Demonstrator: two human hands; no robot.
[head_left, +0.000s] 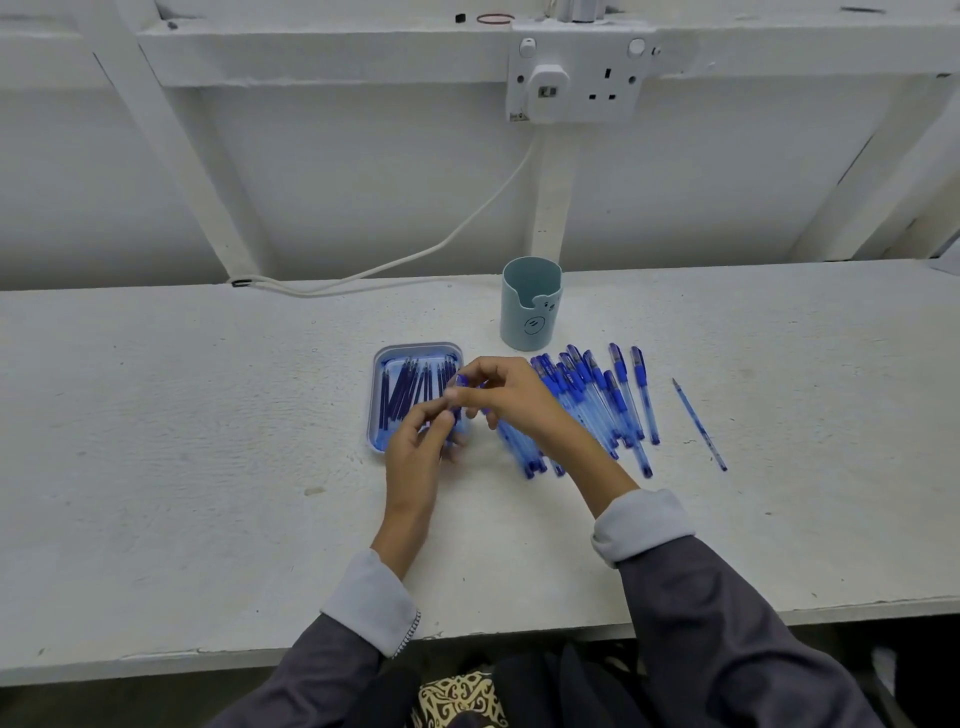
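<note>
While pinched in the grip of left hand (420, 441) and right hand (501, 397), one dark-blue pen (462, 381) (mostly hidden).

Between our left grip (421, 441) and right grip (504, 395) the pinched blue piece (462, 382) is blurred and mostly covered by fingers; we cannot tell which pen part it is. The left grip hides the near right corner of the tray (377, 384), and our right wrist covers part of the pen pile (623, 384). We cannot see inside the cup (530, 312). The counter (208, 415) runs off both sides.
</note>
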